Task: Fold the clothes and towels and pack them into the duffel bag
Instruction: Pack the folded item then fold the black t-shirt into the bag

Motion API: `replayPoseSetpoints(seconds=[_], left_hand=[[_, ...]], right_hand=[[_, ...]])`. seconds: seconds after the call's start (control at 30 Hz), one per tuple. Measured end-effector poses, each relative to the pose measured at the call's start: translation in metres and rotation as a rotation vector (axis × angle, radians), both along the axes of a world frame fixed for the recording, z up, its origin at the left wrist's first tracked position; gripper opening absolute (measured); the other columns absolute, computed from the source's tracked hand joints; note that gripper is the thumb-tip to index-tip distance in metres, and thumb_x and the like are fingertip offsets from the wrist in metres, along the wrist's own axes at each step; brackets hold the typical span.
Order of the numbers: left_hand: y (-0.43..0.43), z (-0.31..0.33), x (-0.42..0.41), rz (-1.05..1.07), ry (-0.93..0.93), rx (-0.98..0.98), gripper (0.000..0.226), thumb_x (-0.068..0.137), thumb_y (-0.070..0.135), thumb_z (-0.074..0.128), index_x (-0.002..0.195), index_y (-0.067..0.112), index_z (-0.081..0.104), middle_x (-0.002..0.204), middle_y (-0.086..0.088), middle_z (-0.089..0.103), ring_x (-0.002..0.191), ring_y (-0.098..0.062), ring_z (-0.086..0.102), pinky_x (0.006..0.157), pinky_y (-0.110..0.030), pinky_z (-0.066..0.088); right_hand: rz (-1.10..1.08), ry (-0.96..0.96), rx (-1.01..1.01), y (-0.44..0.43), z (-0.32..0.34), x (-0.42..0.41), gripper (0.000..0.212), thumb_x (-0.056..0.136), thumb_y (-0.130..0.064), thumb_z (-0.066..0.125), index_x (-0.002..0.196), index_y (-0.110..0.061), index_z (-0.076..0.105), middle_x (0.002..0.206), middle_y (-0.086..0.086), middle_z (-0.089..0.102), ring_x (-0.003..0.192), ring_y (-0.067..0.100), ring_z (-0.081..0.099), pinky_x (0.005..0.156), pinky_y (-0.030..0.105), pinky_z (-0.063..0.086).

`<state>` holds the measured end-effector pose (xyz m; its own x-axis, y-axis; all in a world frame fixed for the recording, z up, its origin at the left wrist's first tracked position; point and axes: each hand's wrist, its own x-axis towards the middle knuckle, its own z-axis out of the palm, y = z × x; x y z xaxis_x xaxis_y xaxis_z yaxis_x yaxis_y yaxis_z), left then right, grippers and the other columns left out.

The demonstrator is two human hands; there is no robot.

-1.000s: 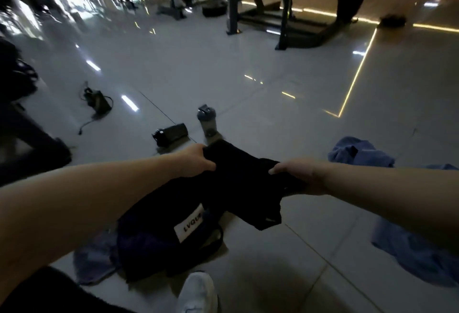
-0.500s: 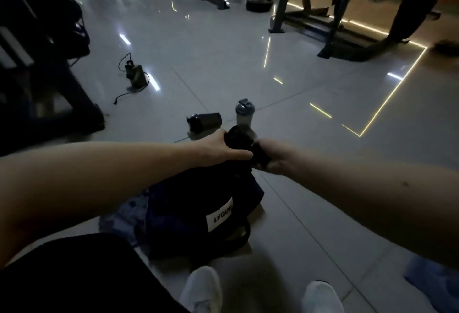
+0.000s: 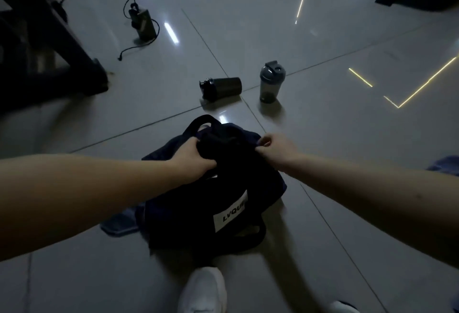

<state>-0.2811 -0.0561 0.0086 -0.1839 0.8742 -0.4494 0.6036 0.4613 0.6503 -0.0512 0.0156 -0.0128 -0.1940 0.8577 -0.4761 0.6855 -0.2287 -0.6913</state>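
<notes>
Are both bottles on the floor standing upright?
No, the grey-lidded bottle stands upright, but the dark bottle beside it lies on its side.

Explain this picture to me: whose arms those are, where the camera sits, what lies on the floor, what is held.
No machine here: a person's bare arms, filmed by a camera worn on their head, looking down. The left hand grips a black garment over the duffel bag; the right hand apparently pinches its other edge. On the tiled floor: a shaker bottle on its side, an upright bottle, a small device with a cable, blue cloth under the bag. The white shoe is theirs.
</notes>
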Motion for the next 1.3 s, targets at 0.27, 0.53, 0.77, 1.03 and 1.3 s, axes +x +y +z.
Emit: replayPoseSetpoints(seconds=[0.27, 0.53, 0.77, 1.03, 1.3], left_hand=[[-0.041, -0.053, 0.039, 0.602, -0.294, -0.114, 0.075, 0.08, 0.036, 0.08, 0.142, 0.013, 0.044, 0.124, -0.01, 0.059, 0.105, -0.03, 0.061, 0.093, -0.045, 0.055], [-0.043, -0.057, 0.049, 0.819, -0.388, -0.087, 0.071, 0.082, 0.033, 0.079, 0.141, 0.011, 0.047, 0.127, -0.013, 0.06, 0.106, -0.032, 0.06, 0.095, -0.045, 0.054], [-0.024, -0.057, 0.058, 0.887, -0.762, -0.1, 0.049, 0.087, 0.024, 0.073, 0.132, 0.012, 0.058, 0.108, -0.012, 0.072, 0.094, -0.033, 0.07, 0.074, -0.04, 0.059], [-0.015, -0.071, 0.07, 1.025, -0.655, -0.023, 0.084, 0.066, 0.036, 0.081, 0.141, 0.012, 0.049, 0.117, -0.014, 0.064, 0.101, -0.036, 0.065, 0.092, -0.052, 0.055], [-0.018, -0.075, 0.059, 0.988, -0.469, 0.045, 0.075, 0.082, 0.03, 0.079, 0.144, 0.009, 0.042, 0.129, -0.015, 0.058, 0.112, -0.034, 0.058, 0.099, -0.049, 0.052]], right_hand=[[0.171, -0.467, 0.371, -0.005, -0.062, 0.011, 0.065, 0.079, -0.056, 0.074, 0.124, -0.017, 0.048, 0.119, 0.004, 0.05, 0.109, 0.026, 0.054, 0.09, 0.039, 0.048], [0.147, -0.358, 0.346, 0.005, -0.063, 0.016, 0.016, 0.09, -0.029, 0.058, 0.101, -0.021, 0.051, 0.094, 0.004, 0.06, 0.085, 0.03, 0.057, 0.069, 0.033, 0.039], [0.066, -0.186, 0.209, 0.014, -0.061, 0.026, 0.022, 0.088, -0.03, 0.069, 0.103, -0.02, 0.056, 0.104, 0.006, 0.065, 0.093, 0.026, 0.059, 0.081, 0.033, 0.047], [0.354, -0.167, 0.692, -0.013, -0.072, 0.013, 0.018, 0.087, -0.011, 0.065, 0.104, -0.015, 0.06, 0.103, 0.001, 0.054, 0.095, 0.021, 0.051, 0.077, 0.035, 0.048], [0.511, -0.43, 0.777, -0.01, -0.074, -0.011, 0.015, 0.092, -0.016, 0.059, 0.106, -0.013, 0.064, 0.097, 0.006, 0.064, 0.088, 0.027, 0.059, 0.073, 0.035, 0.044]])
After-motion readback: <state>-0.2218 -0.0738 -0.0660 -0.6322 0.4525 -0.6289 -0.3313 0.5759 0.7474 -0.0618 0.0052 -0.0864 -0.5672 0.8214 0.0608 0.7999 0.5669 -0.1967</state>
